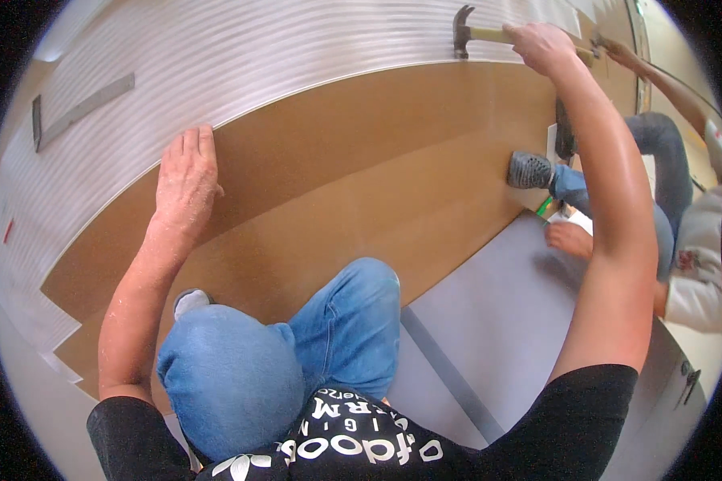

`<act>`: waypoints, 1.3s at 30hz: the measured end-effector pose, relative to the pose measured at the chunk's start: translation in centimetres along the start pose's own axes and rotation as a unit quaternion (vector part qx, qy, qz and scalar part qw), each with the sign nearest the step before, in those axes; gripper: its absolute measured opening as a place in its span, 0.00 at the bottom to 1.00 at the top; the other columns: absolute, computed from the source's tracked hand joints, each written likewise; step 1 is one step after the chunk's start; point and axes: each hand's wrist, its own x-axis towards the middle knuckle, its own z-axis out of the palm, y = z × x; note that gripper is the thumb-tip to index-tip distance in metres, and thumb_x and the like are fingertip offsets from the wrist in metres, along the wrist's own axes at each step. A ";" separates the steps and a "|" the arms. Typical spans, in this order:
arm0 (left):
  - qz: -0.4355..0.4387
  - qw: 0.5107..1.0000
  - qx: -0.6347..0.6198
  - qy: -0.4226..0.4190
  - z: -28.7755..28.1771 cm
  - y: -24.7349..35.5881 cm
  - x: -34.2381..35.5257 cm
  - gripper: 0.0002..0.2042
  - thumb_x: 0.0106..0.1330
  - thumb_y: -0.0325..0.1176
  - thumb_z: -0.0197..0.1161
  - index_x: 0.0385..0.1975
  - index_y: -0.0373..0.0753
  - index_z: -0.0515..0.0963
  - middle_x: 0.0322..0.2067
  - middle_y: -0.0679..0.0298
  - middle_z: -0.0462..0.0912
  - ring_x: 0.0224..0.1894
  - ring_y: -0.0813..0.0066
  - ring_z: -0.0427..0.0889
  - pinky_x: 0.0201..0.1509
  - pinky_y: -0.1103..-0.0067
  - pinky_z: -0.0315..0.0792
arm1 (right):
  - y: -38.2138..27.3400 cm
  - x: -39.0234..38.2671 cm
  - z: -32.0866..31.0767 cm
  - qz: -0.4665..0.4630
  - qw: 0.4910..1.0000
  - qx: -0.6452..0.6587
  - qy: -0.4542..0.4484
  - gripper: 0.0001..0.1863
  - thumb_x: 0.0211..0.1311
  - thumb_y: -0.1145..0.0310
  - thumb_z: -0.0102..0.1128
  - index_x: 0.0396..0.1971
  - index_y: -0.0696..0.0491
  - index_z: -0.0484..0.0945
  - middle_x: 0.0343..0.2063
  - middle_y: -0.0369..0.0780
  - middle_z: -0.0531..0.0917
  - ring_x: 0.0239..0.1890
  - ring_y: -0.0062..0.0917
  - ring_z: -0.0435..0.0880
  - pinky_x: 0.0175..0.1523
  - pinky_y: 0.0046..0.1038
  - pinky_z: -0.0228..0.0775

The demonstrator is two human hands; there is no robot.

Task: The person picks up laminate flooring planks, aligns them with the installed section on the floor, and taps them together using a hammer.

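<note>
My right hand [544,48] is wrapped round the pale handle of a claw hammer [461,34], raised at the upper right. The hammer's dark metal head points left, over a white ribbed sheet [313,40]. My left hand [188,178] lies with its fingers stretched out across the edge where a brown board [353,152] meets that sheet. Its fingertips touch the white side, and nothing shows in its grasp. The brown board is long and runs from the lower left to the upper right, in front of my bent knees.
A metal carpenter's square [88,110] and a small red stick [8,231] lie on the ribbed sheet at left. At right kneels a co-worker [690,248], one hand [571,239] by a grey panel [489,313], the other hand [620,54] at a hammer-like tool.
</note>
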 end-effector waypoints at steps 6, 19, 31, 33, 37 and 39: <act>-0.008 1.000 0.000 -0.019 -0.2 -0.1 0.2 0.47 0.46 0.28 0.81 0.68 0.26 0.61 0.58 0.45 0.72 0.62 0.49 0.73 0.68 0.64 0.69 | -0.7 -0.6 -2.5 0.023 1.000 -0.001 -0.009 0.09 0.66 0.59 0.60 0.40 0.45 0.83 0.34 0.42 0.89 0.39 0.41 0.89 0.41 0.45 0.80; 0.016 0.998 0.030 0.046 0.4 -0.2 -0.2 0.44 0.44 0.28 0.81 0.64 0.29 0.65 0.53 0.52 0.73 0.58 0.56 0.75 0.62 0.67 0.72 | -1.1 -0.6 -2.8 0.036 0.999 -0.005 -0.021 0.11 0.66 0.65 0.58 0.43 0.48 0.85 0.40 0.43 0.90 0.46 0.36 0.89 0.46 0.41 0.81; 0.017 0.999 0.032 0.033 0.3 -0.4 0.0 0.45 0.45 0.28 0.81 0.65 0.29 0.64 0.54 0.52 0.73 0.59 0.55 0.75 0.63 0.66 0.72 | -0.2 -0.8 -3.0 -0.024 0.992 -0.071 -0.099 0.11 0.68 0.60 0.59 0.44 0.46 0.84 0.41 0.44 0.89 0.46 0.39 0.89 0.47 0.43 0.80; 0.019 0.998 0.037 0.036 0.7 -0.5 0.0 0.45 0.45 0.28 0.81 0.65 0.29 0.64 0.54 0.52 0.73 0.59 0.55 0.75 0.63 0.66 0.71 | -0.5 -0.5 -2.7 0.015 0.997 -0.046 -0.052 0.11 0.67 0.60 0.61 0.43 0.47 0.84 0.41 0.45 0.89 0.46 0.39 0.89 0.46 0.43 0.80; 0.014 1.000 0.015 0.002 -0.2 -0.4 0.3 0.45 0.44 0.28 0.82 0.65 0.29 0.64 0.54 0.52 0.73 0.59 0.55 0.75 0.63 0.66 0.71 | -0.5 -0.9 -2.8 0.032 0.999 0.003 -0.028 0.10 0.66 0.61 0.62 0.42 0.48 0.85 0.39 0.44 0.89 0.45 0.40 0.89 0.46 0.43 0.81; 0.016 1.000 0.019 0.011 0.3 -0.6 0.4 0.45 0.44 0.28 0.82 0.65 0.29 0.64 0.55 0.52 0.73 0.58 0.55 0.75 0.63 0.66 0.72 | -0.6 -0.8 -2.9 -0.021 0.995 -0.044 -0.090 0.11 0.65 0.62 0.62 0.44 0.47 0.84 0.38 0.44 0.89 0.45 0.41 0.88 0.46 0.43 0.80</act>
